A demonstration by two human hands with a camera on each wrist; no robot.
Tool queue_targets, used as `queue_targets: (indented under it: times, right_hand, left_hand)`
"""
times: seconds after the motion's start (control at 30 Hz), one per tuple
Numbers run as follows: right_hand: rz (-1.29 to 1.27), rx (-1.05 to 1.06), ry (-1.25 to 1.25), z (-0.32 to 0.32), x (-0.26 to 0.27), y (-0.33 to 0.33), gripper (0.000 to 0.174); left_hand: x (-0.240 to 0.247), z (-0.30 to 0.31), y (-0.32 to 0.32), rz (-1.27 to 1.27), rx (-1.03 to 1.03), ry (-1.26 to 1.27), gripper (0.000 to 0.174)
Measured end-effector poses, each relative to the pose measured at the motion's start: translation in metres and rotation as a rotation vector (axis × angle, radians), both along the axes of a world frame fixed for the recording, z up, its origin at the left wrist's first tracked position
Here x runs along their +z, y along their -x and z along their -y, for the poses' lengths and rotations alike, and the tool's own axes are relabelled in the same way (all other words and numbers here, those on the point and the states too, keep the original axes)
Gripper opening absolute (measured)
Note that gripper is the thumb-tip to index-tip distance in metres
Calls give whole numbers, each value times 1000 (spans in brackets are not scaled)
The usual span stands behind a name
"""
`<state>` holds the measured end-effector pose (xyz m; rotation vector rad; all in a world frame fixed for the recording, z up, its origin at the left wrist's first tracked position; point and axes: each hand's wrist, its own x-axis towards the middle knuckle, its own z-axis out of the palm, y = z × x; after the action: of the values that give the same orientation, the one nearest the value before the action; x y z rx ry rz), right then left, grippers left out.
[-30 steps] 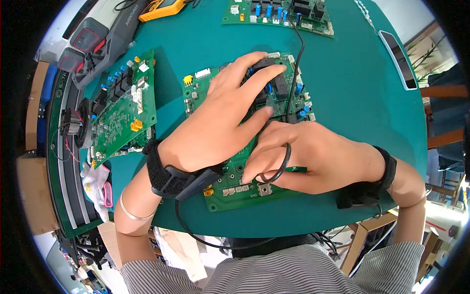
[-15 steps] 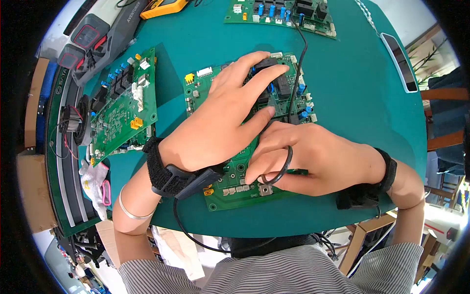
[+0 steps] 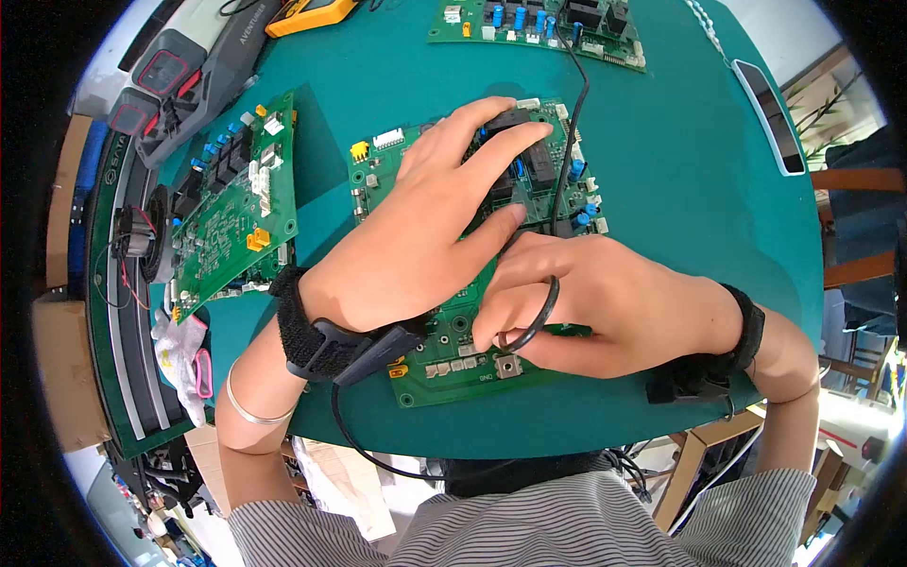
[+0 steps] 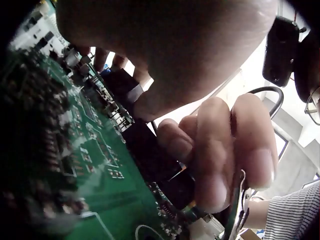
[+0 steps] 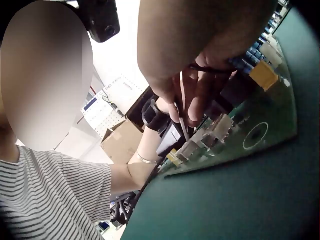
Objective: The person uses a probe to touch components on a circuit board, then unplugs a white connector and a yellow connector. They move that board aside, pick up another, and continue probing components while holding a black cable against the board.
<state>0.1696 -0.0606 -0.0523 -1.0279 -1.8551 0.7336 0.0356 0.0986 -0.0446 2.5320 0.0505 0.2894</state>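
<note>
Centrally in the head view, the green circuit board [image 3: 452, 364] lies flat on the teal bench [image 3: 680, 189], most of its middle covered by both hands. The left hand [image 3: 406, 248] reaches in from the lower left and rests spread wide on the board, its straight fingers touching the black components near the board's upper edge. Just below and to the right of it, the right hand [image 3: 600, 302] is curled narrow at the board's lower half, holding a black cable [image 3: 570, 132] that loops over its fingers. That cable runs down from the top of the frame, across the board's right side. What the right fingertips touch is hidden by the left hand. At the left of the frame a second board [image 3: 231, 203] lies tilted on its edge; a third board [image 3: 539, 24] sits at the top edge. A yellow meter [image 3: 312, 11] and a grey case [image 3: 184, 71] occupy the upper left, well apart.
</note>
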Motion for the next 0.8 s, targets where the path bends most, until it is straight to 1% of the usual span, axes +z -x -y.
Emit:
queue_targets:
  times: [0.1,0.2,0.33,0.4,0.5,0.57,0.63,0.73,0.8]
  right_hand:
    - [-19,15,52,1,1,0,17]
    - [41,23,41,3,2,3,16]
    - [30,17,47,2,2,3,15]
    - [78,42,16,2,0,4,14]
    - [51,75,-20,1,1,1,13]
    - [39,53,-30,1,-1,3,13]
    - [-17,22,21,3,-1,5,13]
    - [48,17,-15,3,2,4,11]
    - [47,19,-30,2,0,5,10]
  left_hand:
    - [0,0,0,6,-1,-13,61]
    - [-1,-1,0,13,-6,-12,62]
    - [1,-1,0,2,-8,-9,62]
    - [1,-1,-1,2,-13,2,63]
    - [2,0,0,-15,-10,11,63]
    - [5,0,0,-18,-4,1,64]
    - [6,1,0,-44,7,16,64]
    - [6,2,0,-51,12,8,64]
    - [7,2,0,-63,20,19,64]
